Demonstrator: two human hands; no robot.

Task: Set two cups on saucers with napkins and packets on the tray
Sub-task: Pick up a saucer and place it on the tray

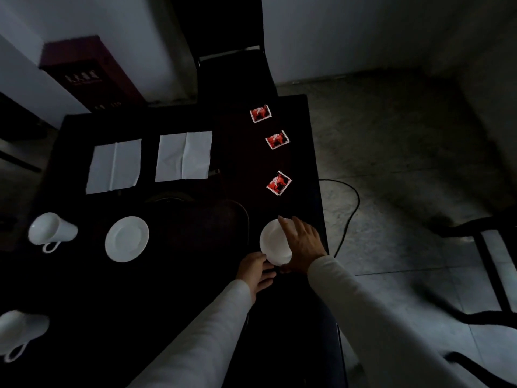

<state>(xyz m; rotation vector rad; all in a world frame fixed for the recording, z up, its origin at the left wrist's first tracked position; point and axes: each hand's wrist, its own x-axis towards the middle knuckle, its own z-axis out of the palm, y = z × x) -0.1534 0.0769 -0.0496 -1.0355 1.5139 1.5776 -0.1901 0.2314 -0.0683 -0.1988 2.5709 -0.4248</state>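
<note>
On the dark table, both my hands hold a white saucer [272, 242] near the right edge. My right hand [302, 245] lies over its right side and my left hand [256, 268] grips its near rim. A dark tray [237, 211] sits just left of it, hard to see. A second white saucer [127, 238] lies further left. One white cup [51, 231] lies at the left, another [19, 330] at the near left edge. Two white napkins [114, 165] [183, 156] lie flat at the back. Three red packets [260, 113] [277, 139] [278, 182] line the right side.
The table's right edge [321, 191] drops to a grey floor with a black cable [354, 200]. A dark chair [232, 71] stands behind the table, a maroon box [89, 71] at the back left, another chair [492, 261] at the right.
</note>
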